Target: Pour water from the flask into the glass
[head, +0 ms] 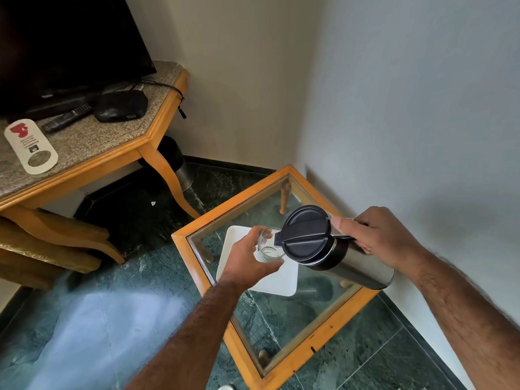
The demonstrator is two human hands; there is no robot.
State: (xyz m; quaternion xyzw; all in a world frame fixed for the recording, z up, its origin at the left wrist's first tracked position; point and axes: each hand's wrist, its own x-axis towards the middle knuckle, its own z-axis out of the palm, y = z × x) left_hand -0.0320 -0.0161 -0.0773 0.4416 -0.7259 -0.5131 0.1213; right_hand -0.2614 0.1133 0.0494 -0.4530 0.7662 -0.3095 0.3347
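Observation:
A steel flask [351, 266] with a black lid [305, 235] is tilted to the left, its spout over the rim of a clear glass [268, 246]. My right hand [374, 235] grips the flask by its handle, thumb on top near the lid. My left hand [247, 260] wraps around the glass and holds it just above a white square tray [281, 280]. I cannot tell whether water is flowing. The glass looks nearly empty.
The tray lies on a small glass-topped table with a wooden frame [323, 336] in the room's corner. To the left stands a stone-topped table [92, 139] with a TV, remote and set-top box. A metal bin [180, 167] sits on the green marble floor.

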